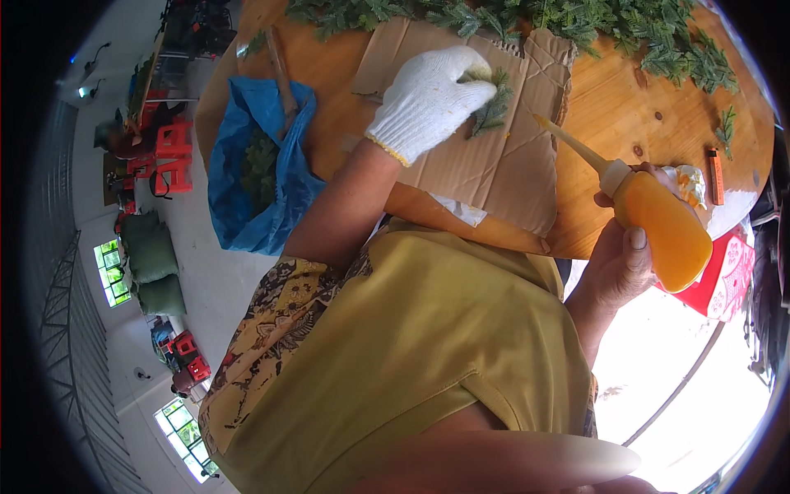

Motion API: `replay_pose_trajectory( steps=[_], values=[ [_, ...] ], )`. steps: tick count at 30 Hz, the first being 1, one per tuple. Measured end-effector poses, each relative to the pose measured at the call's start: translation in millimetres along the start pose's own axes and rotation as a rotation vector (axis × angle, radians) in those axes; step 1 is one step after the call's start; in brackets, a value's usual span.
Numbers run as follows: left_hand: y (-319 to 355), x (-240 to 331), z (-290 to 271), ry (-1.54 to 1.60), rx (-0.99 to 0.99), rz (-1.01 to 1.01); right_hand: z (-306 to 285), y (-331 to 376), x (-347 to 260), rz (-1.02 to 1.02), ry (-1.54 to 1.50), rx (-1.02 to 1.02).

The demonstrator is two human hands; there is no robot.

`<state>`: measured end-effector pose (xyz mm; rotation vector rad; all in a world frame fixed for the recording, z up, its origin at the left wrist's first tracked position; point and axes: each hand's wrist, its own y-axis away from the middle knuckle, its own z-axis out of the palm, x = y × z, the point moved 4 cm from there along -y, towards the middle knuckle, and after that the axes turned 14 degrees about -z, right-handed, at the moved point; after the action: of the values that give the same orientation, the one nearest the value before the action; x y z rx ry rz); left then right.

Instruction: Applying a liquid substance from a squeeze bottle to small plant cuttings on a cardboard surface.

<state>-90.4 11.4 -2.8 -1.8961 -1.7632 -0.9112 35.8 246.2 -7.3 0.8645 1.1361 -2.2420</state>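
Note:
My left hand [432,99], in a white knitted glove, is closed on a small green artificial fir sprig [492,114] above a sheet of brown cardboard [514,169]. My bare right hand [617,263] grips a squeeze bottle [665,230] filled with something yellow-orange. The bottle is tilted, and its long thin nozzle points up and left toward the sprig, a short gap apart from it. Part of my right hand's fingers is hidden behind the bottle.
Many green sprigs [568,20] are heaped along the far side of the round wooden table [609,99]. A blue plastic bag [226,198] with greenery hangs at the left edge beside a wooden stick [281,78]. An orange lighter [715,177] lies at the right. Red stools [174,140] stand beyond.

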Motion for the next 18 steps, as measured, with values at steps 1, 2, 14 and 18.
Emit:
replay_pose_trajectory(
  steps=[1,2,14,18],
  values=[
    [1.4,2.9,-0.3,-0.031,-0.005,0.009,0.5,-0.2,-0.4,0.000,0.000,0.000],
    [3.3,5.8,-1.0,-0.061,-0.010,0.019,1.1,-0.5,-1.0,0.000,-0.010,0.009],
    [29.2,-6.7,-13.5,1.016,-0.295,-0.245,7.3,1.0,-9.9,-0.024,-0.040,0.015],
    [35.4,-0.4,-7.2,1.006,-0.260,-0.249,22.1,-6.4,-26.4,-0.119,0.035,-0.098]
  ],
)
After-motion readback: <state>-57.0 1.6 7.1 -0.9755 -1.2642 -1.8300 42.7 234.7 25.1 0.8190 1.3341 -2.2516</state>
